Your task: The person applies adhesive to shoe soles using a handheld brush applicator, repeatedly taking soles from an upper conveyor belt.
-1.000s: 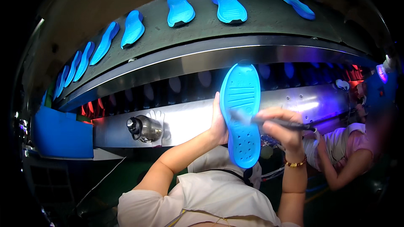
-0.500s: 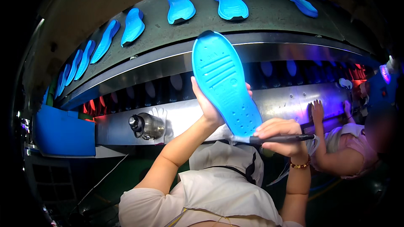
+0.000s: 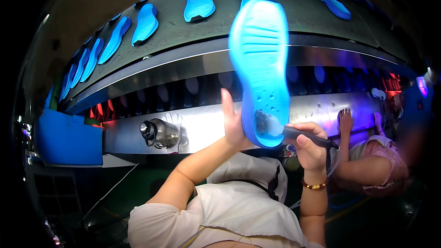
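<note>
A bright blue shoe sole [image 3: 262, 71] is held upright in front of me, its ridged and dimpled face turned toward me. My left hand [image 3: 235, 127] grips it from the left near the lower end; the fingers behind it are hidden. In my right hand [image 3: 312, 150] is a black-handled brush [image 3: 308, 136], its pale bristle end touching the lower end of the sole's face. A dark, wet-looking patch shows beside the bristles.
Beyond a metal rail, several blue soles [image 3: 199, 2] lie on a dark conveyor belt [image 3: 179, 32]. A clear bottle with a black lid [image 3: 161, 133] stands on the metal ledge [image 3: 202, 128]. At left is a blue box [image 3: 69, 140]. A co-worker's hand [image 3: 345, 120] rests on the ledge at right.
The sole has come up and to the right and stands straighter. My right hand has shifted slightly left, bringing the brush from the sole's bottom edge onto its face.
</note>
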Demonstrator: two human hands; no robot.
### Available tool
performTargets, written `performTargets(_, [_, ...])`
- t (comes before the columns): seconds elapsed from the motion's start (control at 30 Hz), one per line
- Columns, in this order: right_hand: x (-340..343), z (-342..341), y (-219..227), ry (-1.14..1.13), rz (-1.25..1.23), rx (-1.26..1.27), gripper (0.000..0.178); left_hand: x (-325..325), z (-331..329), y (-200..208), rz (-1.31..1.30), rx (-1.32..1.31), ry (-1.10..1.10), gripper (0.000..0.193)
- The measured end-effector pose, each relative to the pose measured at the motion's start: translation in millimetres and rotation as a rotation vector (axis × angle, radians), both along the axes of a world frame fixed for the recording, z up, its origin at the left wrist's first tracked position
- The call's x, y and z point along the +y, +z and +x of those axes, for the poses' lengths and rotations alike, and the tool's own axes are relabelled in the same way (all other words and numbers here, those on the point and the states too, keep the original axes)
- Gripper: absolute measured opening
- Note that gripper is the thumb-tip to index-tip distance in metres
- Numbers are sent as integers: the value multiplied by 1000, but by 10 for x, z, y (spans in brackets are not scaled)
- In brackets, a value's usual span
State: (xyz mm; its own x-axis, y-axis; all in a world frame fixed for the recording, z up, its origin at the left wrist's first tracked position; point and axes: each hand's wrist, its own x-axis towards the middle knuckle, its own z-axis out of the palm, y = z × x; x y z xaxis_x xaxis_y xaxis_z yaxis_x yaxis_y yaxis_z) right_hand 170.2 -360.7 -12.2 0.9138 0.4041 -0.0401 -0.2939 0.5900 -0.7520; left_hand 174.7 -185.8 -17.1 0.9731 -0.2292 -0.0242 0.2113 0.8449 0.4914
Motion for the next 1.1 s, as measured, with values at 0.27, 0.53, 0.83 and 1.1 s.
performTargets(0.27, [-147,88,286,258,-462,-379,21,248,41,-116,-42,-20,-199,61])
performTargets(0.53, [-202,224,445,436,-509,-782,22,412,179,17,174,220,-510,55])
performTargets(0.83, [-368,394,479,548,-697,-878,20,502,212,197,522,298,-735,57])
performTargets(1.1, [-471,331,380,556,-775,-896,20,642,164,100,525,367,-578,58])
